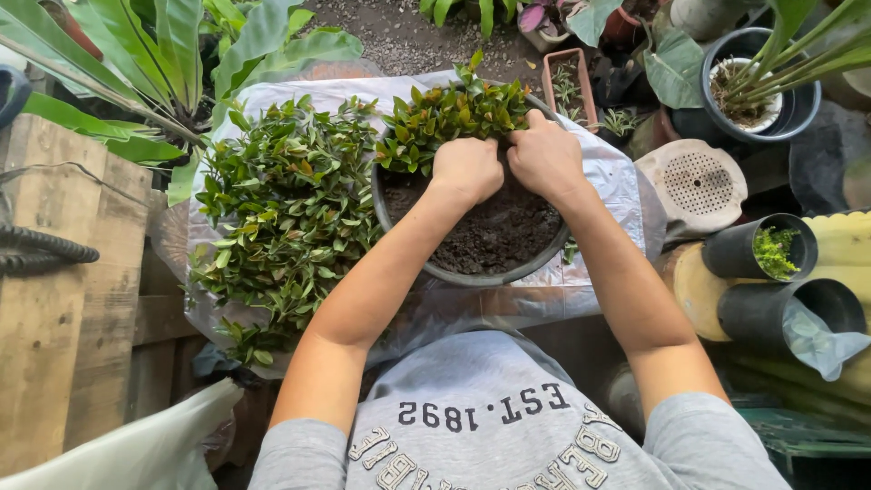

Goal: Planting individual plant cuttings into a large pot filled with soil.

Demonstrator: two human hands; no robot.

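I see my left hand and right hand curled into fists, side by side at frame centre, knuckles pressed into the soil at the base of the cuttings in the round grey pot. Only the far edge looks planted; the near soil lies bare, and a big heap of loose cuttings waits left of the pot.

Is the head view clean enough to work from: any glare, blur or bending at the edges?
Head view: soft, even daylight, no hard shadows; mild glare on the plastic sheet; both hands and the pot of soil sharp; wide-lens bending at the edges, seen on the wooden pallet.
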